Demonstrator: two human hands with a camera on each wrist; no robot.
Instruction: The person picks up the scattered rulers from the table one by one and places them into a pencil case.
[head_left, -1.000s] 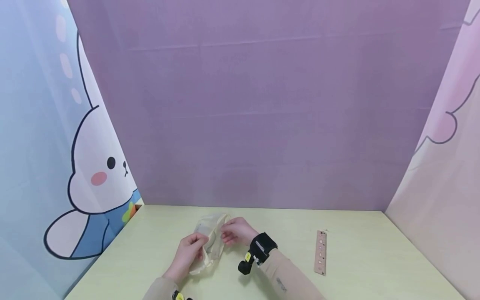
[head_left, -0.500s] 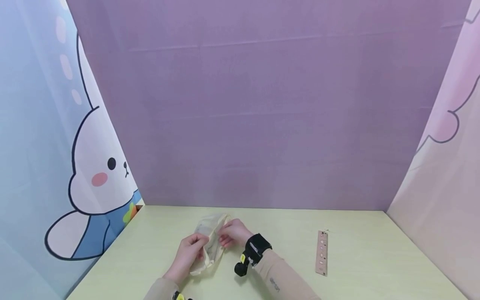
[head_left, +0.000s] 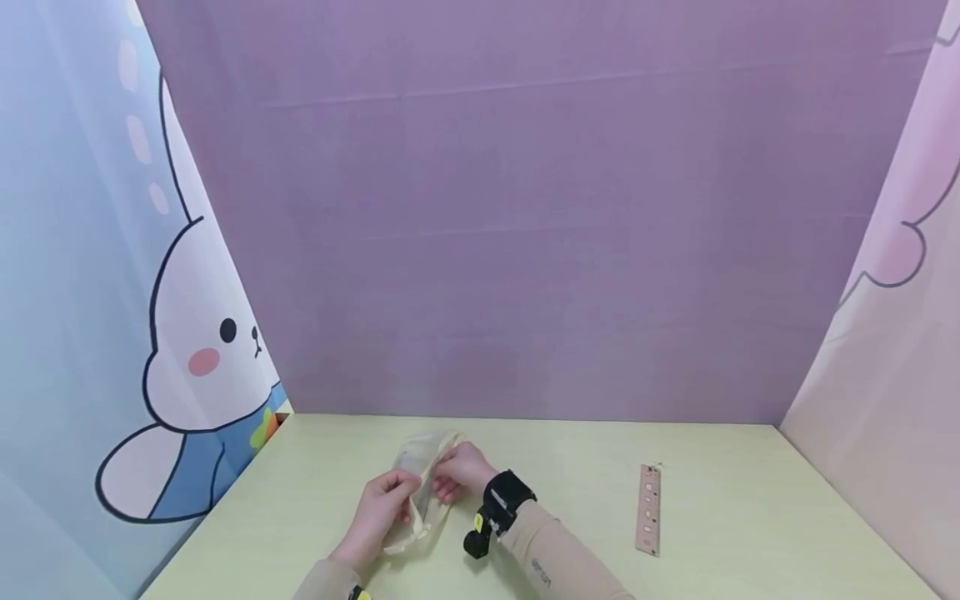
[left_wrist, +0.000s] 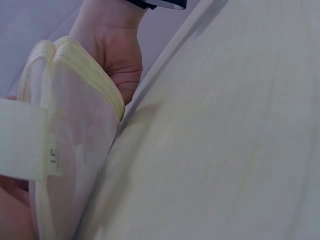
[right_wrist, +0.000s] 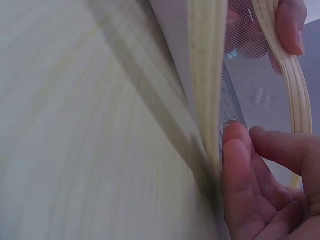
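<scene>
In the head view my left hand [head_left: 381, 507] grips the edge of a see-through mesh pouch [head_left: 411, 457] with cream trim, held tilted on the table. Its opening faces my right hand [head_left: 461, 471], whose fingers are inside the mouth. The right wrist view shows a clear ruler [right_wrist: 229, 102] with dark markings inside the pouch, its near end between my right thumb and forefinger. Left fingers [right_wrist: 291, 30] hold the far trim there. In the left wrist view a pale band [left_wrist: 22, 140] crosses the pouch, and the trim hides my right fingertips.
A pink ruler [head_left: 648, 510] with cut-out shapes lies on the pale wooden table [head_left: 735, 517], to the right of my right arm. A purple cloth [head_left: 525, 250] hangs behind the table. Printed curtains [head_left: 202, 317] hang at the sides.
My right hand has moved left and slightly down, further into the pouch mouth. My left hand keeps its grip on the pouch. The view has shifted slightly.
</scene>
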